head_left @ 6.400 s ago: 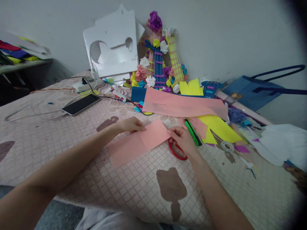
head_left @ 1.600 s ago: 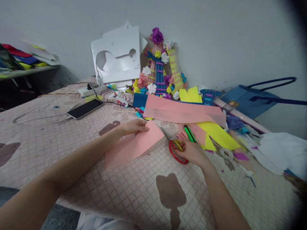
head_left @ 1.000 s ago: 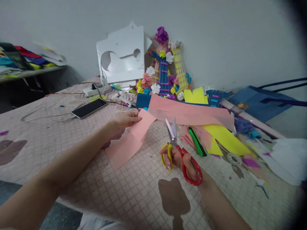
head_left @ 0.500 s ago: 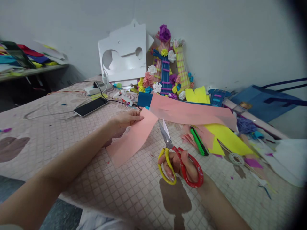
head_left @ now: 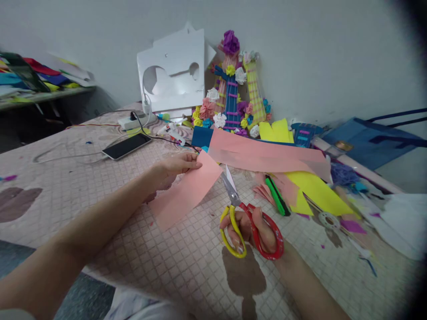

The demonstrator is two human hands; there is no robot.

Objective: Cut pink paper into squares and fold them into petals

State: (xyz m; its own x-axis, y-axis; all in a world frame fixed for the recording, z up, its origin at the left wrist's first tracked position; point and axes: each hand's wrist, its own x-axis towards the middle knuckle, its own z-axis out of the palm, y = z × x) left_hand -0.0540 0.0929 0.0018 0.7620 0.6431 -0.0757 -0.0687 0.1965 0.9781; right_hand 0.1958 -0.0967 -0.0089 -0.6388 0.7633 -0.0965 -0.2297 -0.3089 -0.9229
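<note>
Between the thumb and fingers of my left hand point(head_left: 180, 163) is the upper edge of a strip of pink paper point(head_left: 191, 191), which slants down toward the front. My right hand point(head_left: 253, 226) is closed on scissors point(head_left: 235, 198) with one yellow and one red handle, fingers through the loops. Their blades point up and away, slightly apart, tips beside the strip's right corner. Behind both hands lies a longer pink sheet point(head_left: 267, 153), partly over blue paper point(head_left: 201, 138). A green utility knife point(head_left: 276, 195) rests right of the scissors, beside pink scraps.
A phone point(head_left: 127, 146), a power strip point(head_left: 133, 121) with cables and a glue gun point(head_left: 174, 133) lie at back left. Paper-flower guitars point(head_left: 231, 98) and white cut-out boards point(head_left: 173, 71) lean on the wall. Yellow paper point(head_left: 320, 195) and a blue bag point(head_left: 367, 142) are on the right.
The pink strip has shifted slightly right and its top corner turned a little, with my left hand still pinching it. The scissors stay nearly still, blades apart.
</note>
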